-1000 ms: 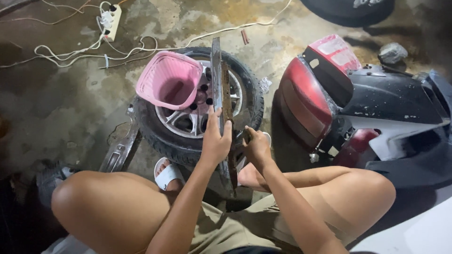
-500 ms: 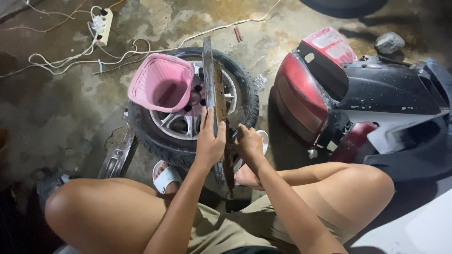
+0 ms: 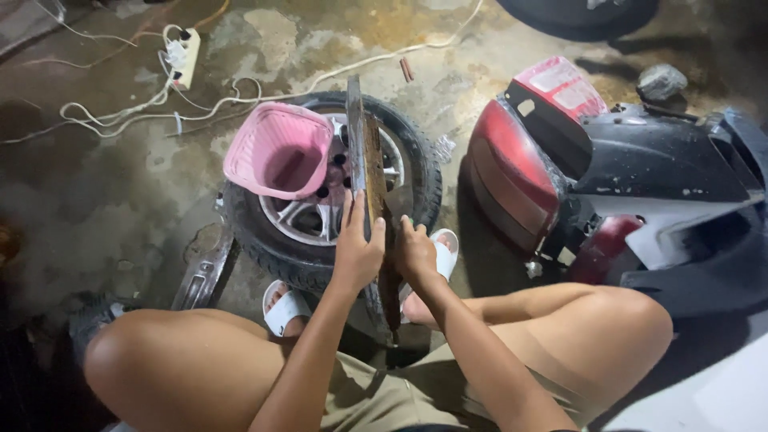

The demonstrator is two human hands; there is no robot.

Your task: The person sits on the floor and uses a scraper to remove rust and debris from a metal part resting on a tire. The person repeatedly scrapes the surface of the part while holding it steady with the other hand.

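I sit low with both knees spread, looking down at a long, rusty metal plate point(image 3: 364, 152) held on edge over a small wheel with a tyre point(image 3: 416, 160). My left hand point(image 3: 356, 252) grips the plate's left face near its lower part. My right hand point(image 3: 416, 252) clasps its right side, fingers wrapped around the edge. A pink plastic basket point(image 3: 280, 148) rests tilted on the wheel's silver rim, just left of the plate. The plate's bottom end drops between my feet and is partly hidden.
A red and black scooter body panel point(image 3: 560, 160) lies to the right. A white power strip point(image 3: 184, 56) and loose cables trail across the stained concrete floor at upper left. A metal part point(image 3: 204, 276) lies beside my left white sandal point(image 3: 284, 308).
The view has drifted slightly; both hands stay on the plate, which has shifted a little lower and more upright over the wheel.
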